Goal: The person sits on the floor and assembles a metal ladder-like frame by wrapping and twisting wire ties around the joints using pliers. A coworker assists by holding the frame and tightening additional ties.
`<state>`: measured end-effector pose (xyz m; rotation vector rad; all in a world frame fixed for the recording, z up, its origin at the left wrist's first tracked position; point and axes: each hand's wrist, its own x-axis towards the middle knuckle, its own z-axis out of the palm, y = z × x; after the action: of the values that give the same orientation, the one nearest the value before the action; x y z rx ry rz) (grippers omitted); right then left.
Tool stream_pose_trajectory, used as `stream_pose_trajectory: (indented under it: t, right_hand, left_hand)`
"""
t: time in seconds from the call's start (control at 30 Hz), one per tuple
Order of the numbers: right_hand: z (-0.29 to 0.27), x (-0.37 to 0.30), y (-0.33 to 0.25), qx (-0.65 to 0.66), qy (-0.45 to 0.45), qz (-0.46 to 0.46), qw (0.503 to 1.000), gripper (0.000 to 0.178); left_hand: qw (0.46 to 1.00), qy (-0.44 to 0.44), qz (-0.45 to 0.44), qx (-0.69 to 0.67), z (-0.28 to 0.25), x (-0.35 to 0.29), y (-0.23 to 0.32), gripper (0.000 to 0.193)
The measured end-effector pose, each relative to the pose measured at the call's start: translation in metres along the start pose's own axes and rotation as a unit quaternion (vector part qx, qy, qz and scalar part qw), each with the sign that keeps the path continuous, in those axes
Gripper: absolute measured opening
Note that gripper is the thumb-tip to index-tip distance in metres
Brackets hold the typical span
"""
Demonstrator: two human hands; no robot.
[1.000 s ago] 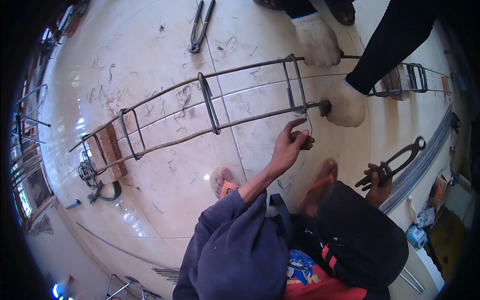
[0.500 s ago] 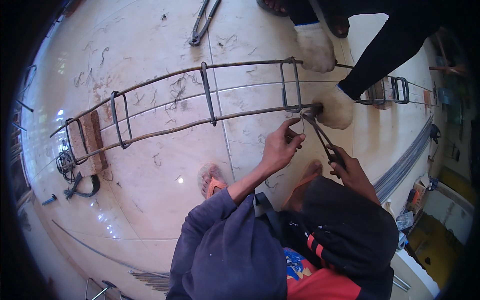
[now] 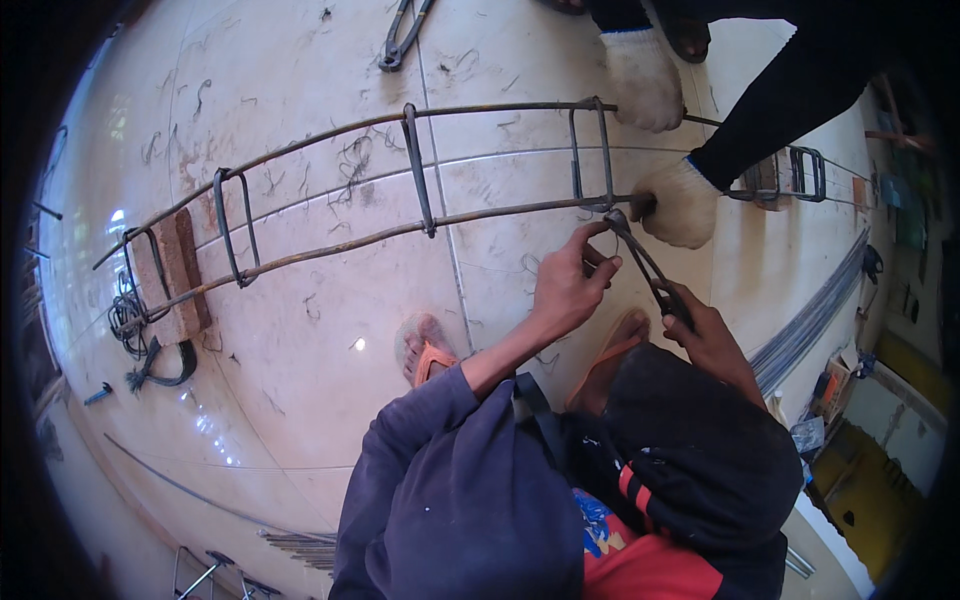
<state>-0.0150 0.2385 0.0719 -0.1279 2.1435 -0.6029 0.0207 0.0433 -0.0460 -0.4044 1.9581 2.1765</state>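
Note:
A long rebar cage (image 3: 345, 239) of two visible bars with rectangular stirrups stretches across the tiled floor. My right hand (image 3: 704, 330) is closed around the handles of dark pincers (image 3: 645, 258). Their jaws meet the near bar beside a stirrup (image 3: 607, 150). Just left of the jaws, my left hand (image 3: 570, 277) is partly curled, with a thin tie wire (image 3: 617, 241) at its index finger and thumb. Right beside the jaws, a co-worker's gloved hand (image 3: 682, 205) grips the near bar. The co-worker's other gloved hand (image 3: 643, 85) is on the far bar.
A brick (image 3: 180, 275) props up the cage's left end, near coiled wire (image 3: 165, 368). Another pair of pincers (image 3: 400, 40) lies at the far side. Bundled rods (image 3: 810, 310) lie at the right. Wire scraps litter the tiles, and my sandalled feet (image 3: 425, 345) are close to the cage.
The pincers' jaws have moved up against the near bar at the stirrup, with my right hand following. My left hand has shifted slightly up and right. The whole view has shifted a little.

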Motion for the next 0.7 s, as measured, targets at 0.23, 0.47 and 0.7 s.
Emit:
stream_pose_trajectory:
  t: [0.23,0.47,0.7]
  right_hand:
    - [0.043,0.019,0.021,-0.032,0.095,0.012,0.995,0.039]
    - [0.112,0.062,0.068,0.052,0.196,0.021,0.979,0.024]
    - [0.100,0.043,0.045,0.428,-0.054,0.039,0.901,0.031]
  left_hand:
    - [0.999,0.031,-0.017,-0.003,0.009,-0.003,-0.007,0.045]
    - [0.998,0.016,-0.065,-0.012,0.012,0.002,-0.013,0.049]
    - [0.950,-0.257,-0.026,0.173,-0.063,0.040,0.002,0.075]
